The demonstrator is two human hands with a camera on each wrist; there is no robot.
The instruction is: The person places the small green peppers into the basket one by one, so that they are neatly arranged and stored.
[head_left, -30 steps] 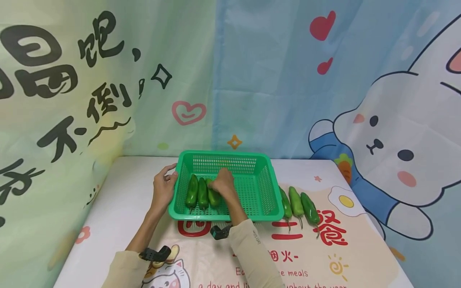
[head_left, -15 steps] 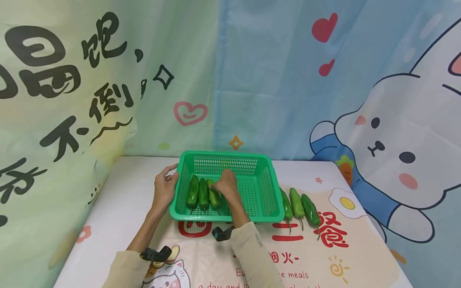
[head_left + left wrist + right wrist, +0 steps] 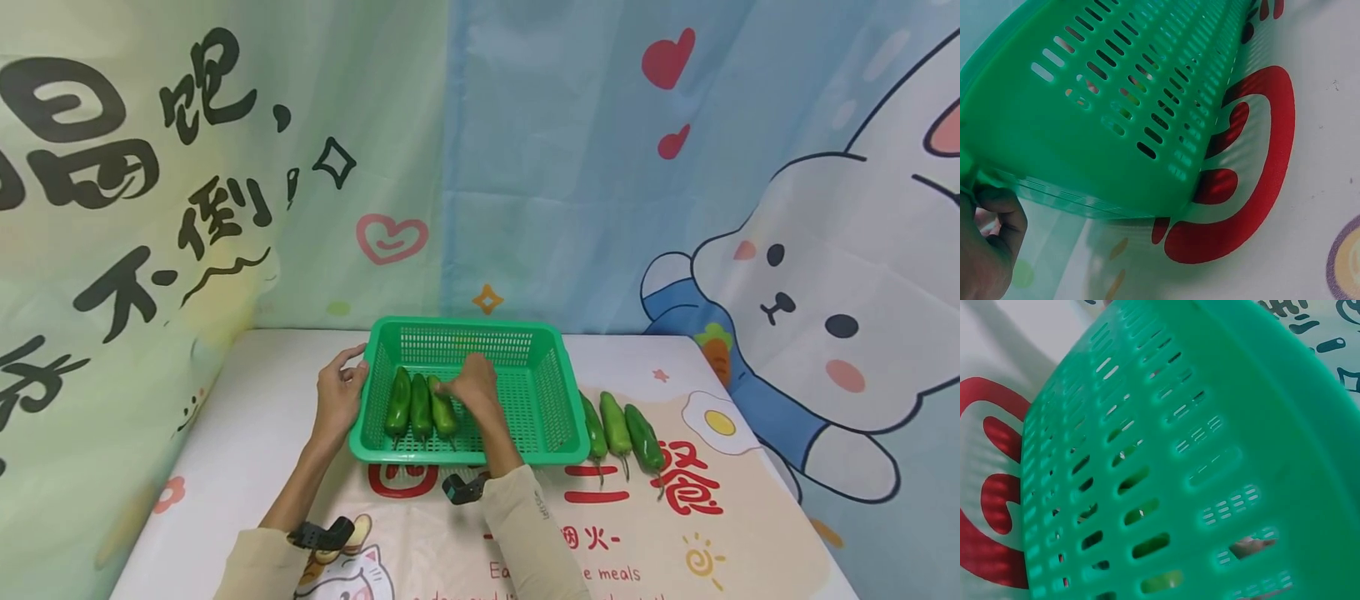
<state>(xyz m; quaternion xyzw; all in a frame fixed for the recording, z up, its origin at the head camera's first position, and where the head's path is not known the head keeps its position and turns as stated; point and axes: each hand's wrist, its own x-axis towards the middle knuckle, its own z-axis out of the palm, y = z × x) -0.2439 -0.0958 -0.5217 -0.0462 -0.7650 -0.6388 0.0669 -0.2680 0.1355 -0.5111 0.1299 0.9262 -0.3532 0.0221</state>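
Observation:
A green plastic basket [image 3: 468,457] with slotted walls stands on the table. My left hand [image 3: 341,400] grips its left rim; in the left wrist view the fingers of that hand [image 3: 988,250] are bent at the basket's edge [image 3: 1072,144]. Inside, three green chili peppers lie side by side on the left, stems towards me: the leftmost pepper [image 3: 399,404], the middle pepper [image 3: 421,408] and the third pepper [image 3: 444,417]. My right hand [image 3: 477,387] reaches in, thumb at the third pepper's upper end, other fingers hidden. Through the basket wall [image 3: 1229,487], the right wrist view shows only scraps of green.
Right of the basket three more green chili peppers lie on the table: one [image 3: 592,429] partly behind the basket's edge, a lighter one [image 3: 617,423] and a darker one [image 3: 645,439]. A printed cloth [image 3: 525,208] hangs behind the table [image 3: 277,367].
My right hand has shifted slightly right inside the basket, so more of the third pepper's upper end shows. My left hand stays on the rim.

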